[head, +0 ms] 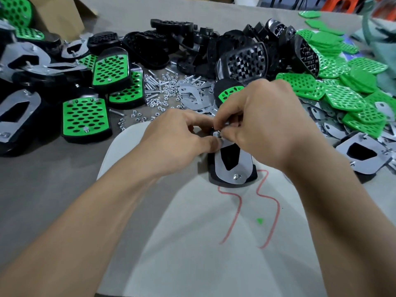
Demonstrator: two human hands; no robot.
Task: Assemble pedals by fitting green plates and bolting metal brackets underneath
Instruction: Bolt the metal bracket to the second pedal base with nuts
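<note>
1. Pedal (252, 175) sits underside-up between our hands, at the near edge of the desk (53, 179). Its metal bracket (244, 161) faces us, and one bolt (236, 176) is already through the near end.
2. Our left hand (182, 140) curls round the pedal's far end, thumb on the bracket. Our right hand (259, 125) pinches a small bright fastener (218, 133) at the far hole; nut or bolt tip, we cannot tell.
3. We judge the pedal light and rigid, best held by its black rim.
4. The bracket looks thin, stiff and slick, and may pivot on the single bolt.
5. The fastener is tiny and smooth, so it needs a fingertip pinch. Spare nuts (169, 91) lie near.
</note>
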